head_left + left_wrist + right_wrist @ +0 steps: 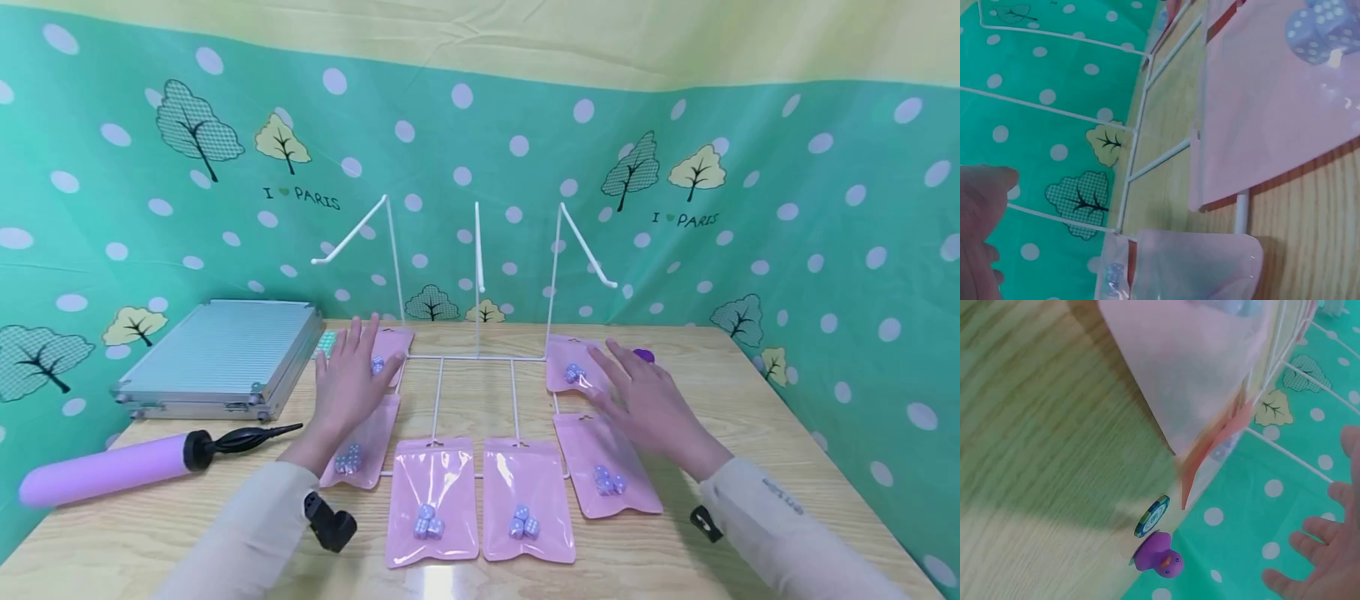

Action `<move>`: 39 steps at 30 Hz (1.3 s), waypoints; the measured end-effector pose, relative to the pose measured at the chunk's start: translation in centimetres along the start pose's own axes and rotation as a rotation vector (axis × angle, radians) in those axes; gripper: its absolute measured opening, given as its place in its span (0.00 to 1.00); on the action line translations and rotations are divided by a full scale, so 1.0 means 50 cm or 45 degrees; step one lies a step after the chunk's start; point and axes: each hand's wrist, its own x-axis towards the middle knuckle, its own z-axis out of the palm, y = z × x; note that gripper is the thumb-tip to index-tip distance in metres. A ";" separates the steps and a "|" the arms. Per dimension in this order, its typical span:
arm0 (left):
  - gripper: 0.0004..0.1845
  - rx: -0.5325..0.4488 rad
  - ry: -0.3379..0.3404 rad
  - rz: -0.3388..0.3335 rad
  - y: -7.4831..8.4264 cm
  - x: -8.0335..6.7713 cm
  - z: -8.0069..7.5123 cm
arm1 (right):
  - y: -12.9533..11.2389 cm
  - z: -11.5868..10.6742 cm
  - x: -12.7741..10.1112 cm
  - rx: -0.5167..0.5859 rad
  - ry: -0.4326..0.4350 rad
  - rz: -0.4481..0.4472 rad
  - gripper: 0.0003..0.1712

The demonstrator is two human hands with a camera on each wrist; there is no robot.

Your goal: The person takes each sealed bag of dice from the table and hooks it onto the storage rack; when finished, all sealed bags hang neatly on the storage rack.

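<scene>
Six pink bags with little dice inside are laid on a wooden table, around a white wire rack. The left hand is spread flat over the far left bag; touching cannot be told for sure. The right hand is spread over the far right bag. A green cloth with trees is hung behind. A silver case and a purple pump are seen on the left

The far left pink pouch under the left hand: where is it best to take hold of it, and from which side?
Probably at its top edge, near the hang hole, coming from above. The pouch lies flat on the table, and the dice bulge lower down under the left hand. A pinch grip on the thin, flat top strip should lift it cleanly.
</scene>
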 end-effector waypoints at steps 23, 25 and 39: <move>0.29 -0.518 0.283 -0.144 0.025 0.103 0.027 | 0.035 -0.019 0.076 0.843 0.159 0.358 0.32; 0.29 -0.564 0.299 -0.168 0.028 0.109 0.031 | 0.038 -0.016 0.079 0.916 0.140 0.402 0.32; 0.24 -0.885 0.356 -0.382 0.011 0.137 0.050 | 0.093 0.020 0.096 1.046 0.020 0.601 0.34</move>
